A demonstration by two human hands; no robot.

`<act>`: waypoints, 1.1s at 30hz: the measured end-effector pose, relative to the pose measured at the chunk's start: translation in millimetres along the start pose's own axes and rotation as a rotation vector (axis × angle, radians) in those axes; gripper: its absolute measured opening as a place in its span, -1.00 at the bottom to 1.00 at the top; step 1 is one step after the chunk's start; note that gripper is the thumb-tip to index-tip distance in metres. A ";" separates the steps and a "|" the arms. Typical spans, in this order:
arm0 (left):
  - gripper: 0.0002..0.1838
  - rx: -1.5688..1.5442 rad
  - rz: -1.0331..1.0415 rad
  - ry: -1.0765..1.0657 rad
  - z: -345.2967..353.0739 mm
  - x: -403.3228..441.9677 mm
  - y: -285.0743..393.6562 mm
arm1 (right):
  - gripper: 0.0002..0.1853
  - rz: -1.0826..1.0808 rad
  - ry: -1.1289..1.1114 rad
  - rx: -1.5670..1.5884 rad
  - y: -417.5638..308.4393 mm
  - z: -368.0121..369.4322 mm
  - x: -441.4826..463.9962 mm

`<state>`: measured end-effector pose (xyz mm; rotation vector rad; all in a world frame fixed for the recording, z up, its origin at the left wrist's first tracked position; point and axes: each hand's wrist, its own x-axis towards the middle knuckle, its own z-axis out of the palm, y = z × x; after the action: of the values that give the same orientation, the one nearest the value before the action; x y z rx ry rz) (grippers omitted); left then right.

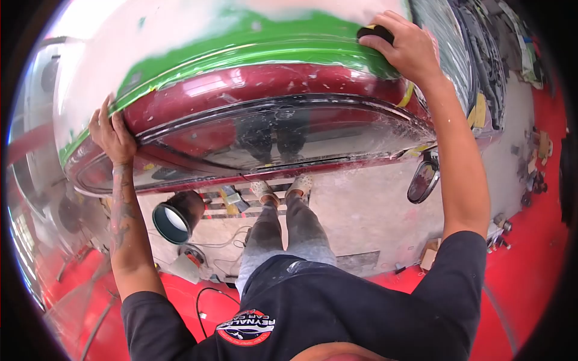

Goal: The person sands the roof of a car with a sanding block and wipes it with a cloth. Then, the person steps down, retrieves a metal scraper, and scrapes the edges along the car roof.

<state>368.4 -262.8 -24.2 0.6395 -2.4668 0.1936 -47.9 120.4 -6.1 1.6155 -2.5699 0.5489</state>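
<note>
A car roof (235, 42), patched in green and whitish coating, curves across the top of the head view. At its upper right, my right hand (408, 49) is closed around a black sanding block (376, 35) with a bit of yellow on it, held against the green area. My left hand (113, 131) rests on the roof edge at the left with its fingers apart, holding nothing. Below the green band runs the dark red door frame (259, 84), specked with white marks, above the dark side window (198, 138).
A side mirror (423, 179) juts out at the right. Plastic sheeting (442, 30) covers the car's front. A dark bucket (179, 216) with whitish contents stands lower left by a slatted wooden platform (214, 207) under my feet. Cables (226, 242) lie on the floor.
</note>
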 end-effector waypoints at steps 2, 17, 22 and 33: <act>-0.69 -0.015 0.000 0.095 -3.4 -0.6 6.4 | -0.64 -0.078 0.008 0.070 -18.1 11.9 16.5; -0.81 -0.070 -0.061 0.151 2.0 -9.2 -3.4 | -0.78 -0.505 0.237 0.019 -137.7 54.0 82.5; -0.82 -0.125 -0.082 0.178 5.2 -13.4 -10.0 | -0.78 -0.548 0.235 -0.006 -176.9 63.5 99.9; -0.79 -0.140 -0.109 0.351 11.7 -18.2 -5.1 | -0.79 -0.590 0.143 0.013 -193.6 66.5 110.7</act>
<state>378.0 -263.1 -44.2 0.6196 -2.0825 0.0806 82.3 -72.0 9.2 2.1139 -1.8535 0.5896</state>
